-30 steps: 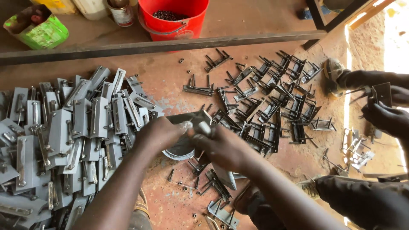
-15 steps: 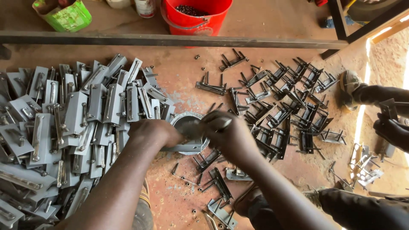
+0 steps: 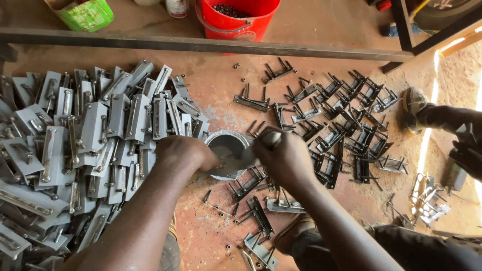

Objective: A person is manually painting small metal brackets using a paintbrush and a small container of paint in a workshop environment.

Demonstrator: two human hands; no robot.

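Observation:
A small round grey tin (image 3: 228,146) with grey paste inside stands on the reddish floor between my hands. My left hand (image 3: 185,152) rests curled against the tin's left rim and seems to hold it. My right hand (image 3: 285,159) is closed on a small grey metal part (image 3: 261,144), blurred, held over the tin's right edge. A big heap of grey latch plates (image 3: 90,135) lies to the left. Dark metal brackets (image 3: 341,125) are spread to the right, and a few more (image 3: 253,211) lie below my hands.
A long metal bar (image 3: 201,44) crosses the floor at the top. Behind it stand a red bucket (image 3: 241,20) and a green container (image 3: 88,12). Another person's foot (image 3: 414,103) and limb (image 3: 464,145) are at the right edge.
The view has shifted, so the floor and piles sit lower and further right. My hands have come down onto the tin, the right one still moving and blurred.

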